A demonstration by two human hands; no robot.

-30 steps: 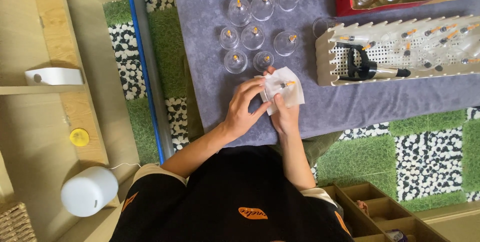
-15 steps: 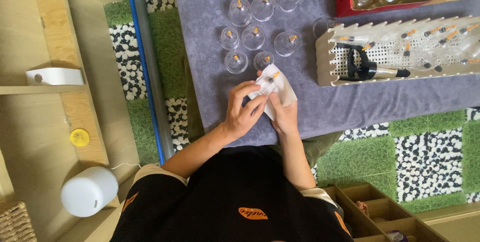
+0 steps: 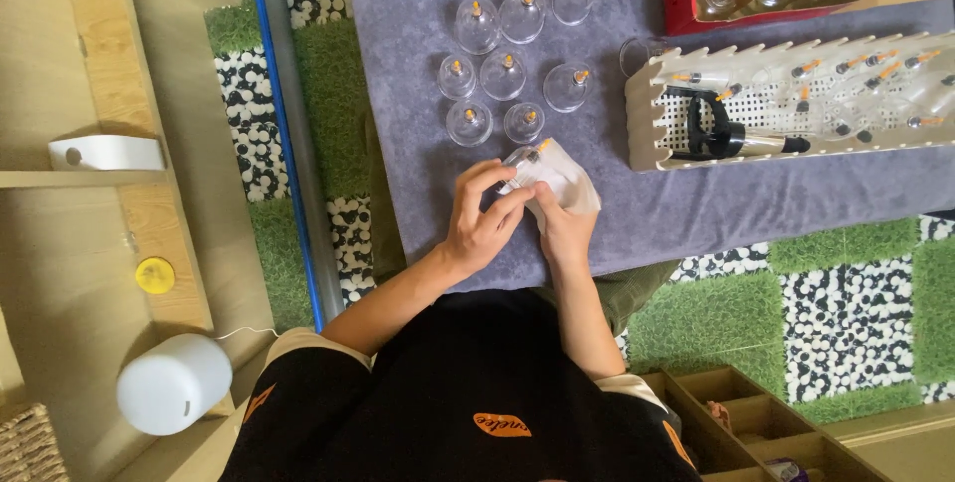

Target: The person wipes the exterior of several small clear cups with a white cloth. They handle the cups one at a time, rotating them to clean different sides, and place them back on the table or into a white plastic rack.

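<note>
Together, the left hand (image 3: 480,226) grips a clear cup (image 3: 521,162) above the grey cloth (image 3: 617,213), while the right hand (image 3: 559,225) clutches a white wipe (image 3: 560,172) around it. Probably rigid, slick and breakable, it is best held by its wall.

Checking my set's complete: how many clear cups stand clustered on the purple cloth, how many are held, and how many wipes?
Clustered cups: 8
Held cup: 1
White wipe: 1
Total: 10
</note>
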